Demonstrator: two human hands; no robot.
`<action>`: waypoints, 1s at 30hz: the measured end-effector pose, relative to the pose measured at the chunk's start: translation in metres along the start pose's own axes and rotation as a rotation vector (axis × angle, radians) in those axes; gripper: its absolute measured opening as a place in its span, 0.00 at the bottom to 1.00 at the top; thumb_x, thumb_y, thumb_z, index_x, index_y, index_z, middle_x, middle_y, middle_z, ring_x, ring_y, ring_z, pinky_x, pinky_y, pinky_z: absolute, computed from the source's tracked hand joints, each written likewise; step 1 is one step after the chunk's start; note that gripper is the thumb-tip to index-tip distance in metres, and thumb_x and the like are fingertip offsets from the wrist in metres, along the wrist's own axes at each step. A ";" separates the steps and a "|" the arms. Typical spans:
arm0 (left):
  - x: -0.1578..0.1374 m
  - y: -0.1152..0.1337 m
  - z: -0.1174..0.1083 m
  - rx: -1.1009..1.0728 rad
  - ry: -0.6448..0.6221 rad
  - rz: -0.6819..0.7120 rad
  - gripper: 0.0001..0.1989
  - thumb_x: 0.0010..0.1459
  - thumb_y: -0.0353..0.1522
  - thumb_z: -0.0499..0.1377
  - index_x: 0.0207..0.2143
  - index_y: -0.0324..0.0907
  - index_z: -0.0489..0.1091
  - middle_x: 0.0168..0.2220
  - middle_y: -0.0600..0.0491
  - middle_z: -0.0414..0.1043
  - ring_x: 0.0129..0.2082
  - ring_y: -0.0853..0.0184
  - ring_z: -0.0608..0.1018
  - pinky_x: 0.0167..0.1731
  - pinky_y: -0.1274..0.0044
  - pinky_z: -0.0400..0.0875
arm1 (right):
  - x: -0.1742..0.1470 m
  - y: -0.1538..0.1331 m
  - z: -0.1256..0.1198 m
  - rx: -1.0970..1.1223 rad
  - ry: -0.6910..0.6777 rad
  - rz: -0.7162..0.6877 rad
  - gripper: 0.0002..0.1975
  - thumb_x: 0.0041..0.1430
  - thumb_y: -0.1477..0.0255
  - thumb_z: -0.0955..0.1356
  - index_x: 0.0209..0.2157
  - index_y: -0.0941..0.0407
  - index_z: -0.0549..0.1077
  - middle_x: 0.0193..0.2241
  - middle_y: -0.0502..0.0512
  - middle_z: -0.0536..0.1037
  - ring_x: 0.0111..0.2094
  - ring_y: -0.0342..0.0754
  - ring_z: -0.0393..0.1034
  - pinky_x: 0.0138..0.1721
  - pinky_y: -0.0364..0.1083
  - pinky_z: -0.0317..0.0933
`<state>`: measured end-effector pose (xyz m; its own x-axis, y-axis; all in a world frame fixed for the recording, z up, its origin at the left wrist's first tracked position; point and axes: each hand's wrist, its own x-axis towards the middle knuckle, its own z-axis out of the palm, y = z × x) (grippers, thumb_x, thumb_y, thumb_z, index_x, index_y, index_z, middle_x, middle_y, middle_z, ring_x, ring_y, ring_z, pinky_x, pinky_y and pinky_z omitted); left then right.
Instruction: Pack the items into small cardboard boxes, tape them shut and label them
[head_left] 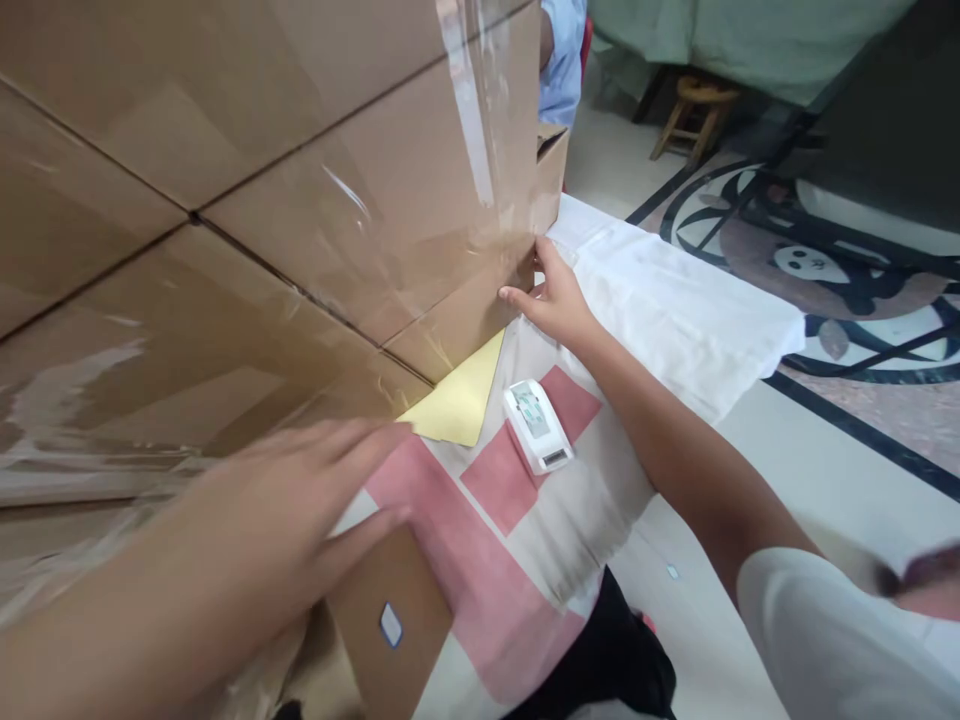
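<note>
My left hand, slightly blurred, is stretched out with the thumb apart from the fingers. It is above a brown cardboard piece bearing a small blue-edged white label, near the stacked boxes. My right hand reaches to the lower corner of a taped cardboard box. Its thumb and index finger are spread at that corner; the other fingers are partly hidden. A yellow sheet lies at the foot of the boxes. Between my hands, a small white plastic device with a label or window rests on the pink-and-white cloth.
Stacked cardboard boxes wrapped in clear tape rise on the left. A white cloth drapes the table's far end. Beyond are a wooden stool and a patterned floor. Another person's blue sleeve shows behind the boxes.
</note>
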<state>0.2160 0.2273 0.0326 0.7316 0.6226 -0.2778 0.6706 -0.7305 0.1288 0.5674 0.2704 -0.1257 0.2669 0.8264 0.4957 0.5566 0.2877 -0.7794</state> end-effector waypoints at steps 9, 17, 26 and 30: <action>0.120 0.016 0.114 0.187 -0.117 0.273 0.42 0.69 0.51 0.46 0.72 0.30 0.42 0.75 0.37 0.36 0.75 0.53 0.41 0.72 0.59 0.41 | -0.002 0.005 0.011 -0.006 0.062 -0.075 0.42 0.60 0.41 0.65 0.65 0.54 0.59 0.61 0.67 0.70 0.61 0.65 0.66 0.61 0.66 0.63; 0.063 0.012 0.135 0.163 -0.125 0.468 0.41 0.69 0.52 0.45 0.73 0.38 0.41 0.75 0.43 0.39 0.75 0.54 0.45 0.71 0.60 0.47 | 0.000 0.013 0.020 0.000 0.052 -0.072 0.43 0.61 0.42 0.65 0.68 0.52 0.52 0.64 0.66 0.66 0.64 0.66 0.61 0.64 0.68 0.58; 0.079 0.018 0.093 0.091 0.016 0.195 0.23 0.70 0.44 0.48 0.62 0.46 0.63 0.61 0.47 0.70 0.58 0.56 0.74 0.53 0.67 0.71 | -0.001 0.008 0.017 -0.001 0.048 -0.066 0.43 0.60 0.42 0.66 0.67 0.53 0.53 0.63 0.67 0.67 0.61 0.65 0.65 0.62 0.68 0.61; 0.101 0.029 0.083 0.102 -0.027 -0.207 0.25 0.64 0.49 0.54 0.55 0.43 0.66 0.47 0.45 0.78 0.43 0.51 0.81 0.37 0.66 0.73 | -0.002 0.006 0.018 -0.001 0.053 -0.073 0.43 0.62 0.43 0.65 0.68 0.54 0.53 0.62 0.68 0.67 0.60 0.64 0.65 0.60 0.67 0.62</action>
<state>0.2990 0.2461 -0.0708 0.5752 0.7552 -0.3143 0.7892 -0.6135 -0.0298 0.5561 0.2789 -0.1385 0.2671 0.7764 0.5709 0.5766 0.3459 -0.7402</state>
